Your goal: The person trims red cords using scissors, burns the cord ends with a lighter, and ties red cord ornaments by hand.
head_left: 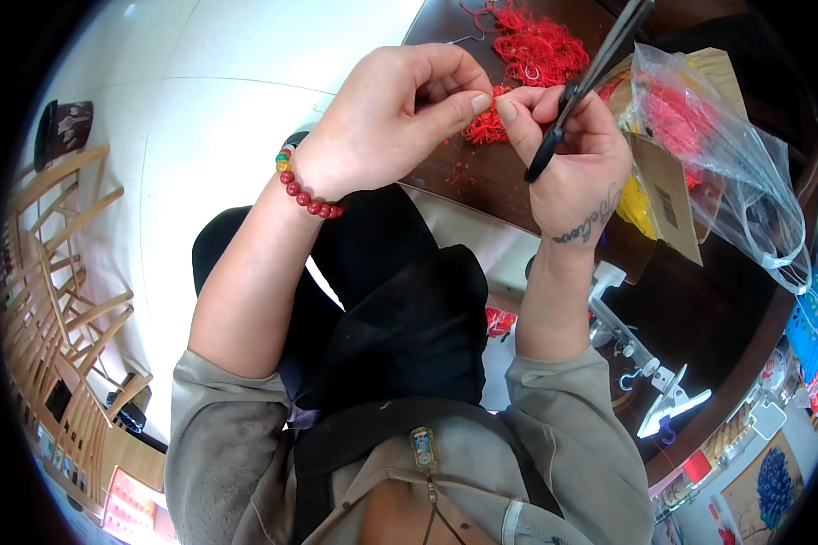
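Note:
My left hand [400,113], with a beaded bracelet [304,193] at its wrist, pinches something small and red between thumb and forefinger. Its fingertips meet those of my right hand [568,136] above the dark table. Black-handled scissors [586,86] hang in my right hand, their blades pointing up and away, while its thumb and forefinger pinch at the same small red piece. That piece is mostly hidden by the fingertips. Just behind the fingertips lies a bundle of red cord [486,127], and a larger tangled red pile [541,50] is farther back.
An open cardboard box [665,186] and a clear plastic bag [700,136] with red contents stand at the right. Below them is a white metal clamp stand [627,341]. Wooden chairs [64,309] are at the far left. Small red scraps lie on the dark table [436,168].

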A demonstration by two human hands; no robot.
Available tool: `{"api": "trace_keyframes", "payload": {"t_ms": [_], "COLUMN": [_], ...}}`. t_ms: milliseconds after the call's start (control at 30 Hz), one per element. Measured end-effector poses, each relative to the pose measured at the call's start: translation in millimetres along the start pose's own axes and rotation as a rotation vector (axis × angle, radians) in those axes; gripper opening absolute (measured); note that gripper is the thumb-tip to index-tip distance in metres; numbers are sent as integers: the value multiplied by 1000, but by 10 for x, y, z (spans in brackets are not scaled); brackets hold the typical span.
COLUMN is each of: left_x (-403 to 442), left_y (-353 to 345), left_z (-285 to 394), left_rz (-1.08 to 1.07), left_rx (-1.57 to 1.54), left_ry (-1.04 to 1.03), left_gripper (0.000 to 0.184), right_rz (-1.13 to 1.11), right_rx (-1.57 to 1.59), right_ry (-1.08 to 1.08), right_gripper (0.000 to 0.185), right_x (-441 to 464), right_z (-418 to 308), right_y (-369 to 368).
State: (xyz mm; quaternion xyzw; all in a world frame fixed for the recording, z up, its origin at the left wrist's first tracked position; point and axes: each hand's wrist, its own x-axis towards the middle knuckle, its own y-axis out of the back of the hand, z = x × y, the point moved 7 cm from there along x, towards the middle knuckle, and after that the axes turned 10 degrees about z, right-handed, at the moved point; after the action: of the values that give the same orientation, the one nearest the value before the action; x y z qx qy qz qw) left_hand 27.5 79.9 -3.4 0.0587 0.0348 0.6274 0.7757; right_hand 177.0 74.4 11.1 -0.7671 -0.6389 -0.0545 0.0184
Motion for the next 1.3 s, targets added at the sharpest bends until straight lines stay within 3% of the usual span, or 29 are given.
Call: {"api": "trace_keyframes", "payload": {"t_ms": [467,633,767,1000,1167,1233,1300], "left_x": [-17,-25,-63,-105,-119,-28,13], "left_y": [-37,-100,-161,-200,-183,-131,-107], "left_z": [24,-46,-106,-189,-98,-16,25], "left_rz": [-47,-152,-214,-244,-285,-61,-69], "left_rx": [56,-233,-397,-483,-411,-413,-449], "left_ry": [-37,90,242,419,417,166,153], "left_gripper": [12,16,19,20,17,13,13], "right_rz": [-82,-59,-177,-257,-186,-167,-86], "right_rx": [-128,59,143,116,-97,-22,-138], "right_ry": [-86,17,81,92,-53,3,-31], "right_gripper": [17,20,25,26,20,20,20], "right_x": [11,12,-8,-15,-9,-21,-1], "right_z": [14,6,-47,-6,-37,-107,-109], "right_y": [4,30,-3,16,19,15,53]}}
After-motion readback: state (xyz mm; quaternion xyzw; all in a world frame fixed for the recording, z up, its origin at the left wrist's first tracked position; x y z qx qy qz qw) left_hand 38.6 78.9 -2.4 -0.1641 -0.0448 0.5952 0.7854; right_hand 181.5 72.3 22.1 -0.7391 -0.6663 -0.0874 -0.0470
